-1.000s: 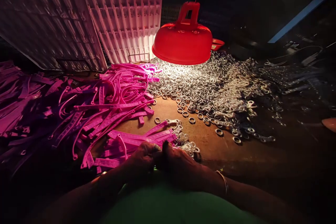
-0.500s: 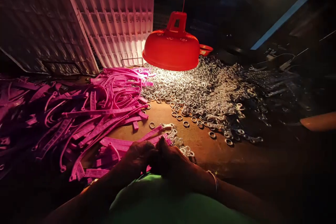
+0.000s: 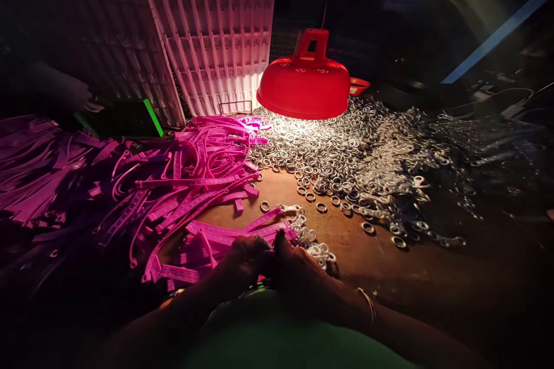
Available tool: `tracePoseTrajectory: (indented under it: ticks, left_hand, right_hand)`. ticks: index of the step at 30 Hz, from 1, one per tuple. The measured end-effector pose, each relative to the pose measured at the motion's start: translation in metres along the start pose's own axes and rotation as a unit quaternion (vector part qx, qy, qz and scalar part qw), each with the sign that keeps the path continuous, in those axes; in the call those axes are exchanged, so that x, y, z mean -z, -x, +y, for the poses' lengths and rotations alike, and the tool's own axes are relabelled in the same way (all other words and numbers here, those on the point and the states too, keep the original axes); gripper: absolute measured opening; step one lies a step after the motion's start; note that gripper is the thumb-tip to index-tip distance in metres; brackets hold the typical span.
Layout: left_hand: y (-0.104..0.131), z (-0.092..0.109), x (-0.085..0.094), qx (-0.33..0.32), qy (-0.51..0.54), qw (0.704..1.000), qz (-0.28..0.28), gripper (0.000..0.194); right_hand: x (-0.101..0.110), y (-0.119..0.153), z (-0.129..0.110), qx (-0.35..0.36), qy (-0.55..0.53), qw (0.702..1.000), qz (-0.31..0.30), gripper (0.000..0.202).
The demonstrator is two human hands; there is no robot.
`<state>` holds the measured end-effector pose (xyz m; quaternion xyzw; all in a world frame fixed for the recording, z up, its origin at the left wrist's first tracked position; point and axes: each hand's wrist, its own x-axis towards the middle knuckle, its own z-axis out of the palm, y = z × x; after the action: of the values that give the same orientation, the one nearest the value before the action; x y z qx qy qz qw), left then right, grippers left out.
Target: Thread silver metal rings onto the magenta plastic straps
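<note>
My left hand (image 3: pixel 246 256) and my right hand (image 3: pixel 300 277) meet at the front of the table, low in the view. Both are closed, fingertips together. A bit of pink between and below them looks like a strap, mostly hidden by the fingers. Just beyond lies a small group of pink straps (image 3: pixel 216 232), some touching a small cluster of silvery rings and links (image 3: pixel 322 252). A larger heap of pink straps (image 3: pixel 177 176) spreads to the left. Farther back on the right is a big pile of metal rings and linked pieces (image 3: pixel 329 153).
A red lamp (image 3: pixel 305 89) hangs low over the ring pile. Pale ribbed panels (image 3: pixel 216 40) stand at the back left. Another person's hand (image 3: pixel 78 92) is by a dark, green-edged object (image 3: pixel 153 118). The wooden tabletop (image 3: pixel 277 184) shows between the heaps.
The view has swung left, so everything sits farther right. Another person's hand and the green-edged object have appeared at left; a finger at right has nearly left view. My hands stay together.
</note>
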<state>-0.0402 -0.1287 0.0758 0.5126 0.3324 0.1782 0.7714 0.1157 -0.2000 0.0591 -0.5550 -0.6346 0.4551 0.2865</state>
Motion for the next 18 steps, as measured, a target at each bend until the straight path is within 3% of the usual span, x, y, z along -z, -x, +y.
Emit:
tracePoseTrajectory:
  ticks: [5,8,11,18]
  left_hand:
    - [-0.001,-0.010,0.008,-0.001,-0.043,0.999,-0.031,0.036]
    - [-0.001,-0.012,0.009,0.011,-0.059,0.998,-0.020,0.037]
    - [-0.002,-0.012,0.009,0.021,-0.027,0.999,-0.010,0.038]
    - [-0.003,-0.009,0.007,0.013,0.017,1.000,-0.008,0.041]
  right_hand:
    - [0.012,0.000,-0.024,-0.015,0.016,0.999,-0.037,0.019]
    - [0.013,-0.003,-0.032,-0.025,0.048,0.998,-0.045,0.012]
    - [0.011,-0.009,-0.029,-0.033,0.095,0.994,-0.047,0.002]
    - [-0.001,-0.011,-0.015,0.013,0.124,0.992,-0.026,0.012]
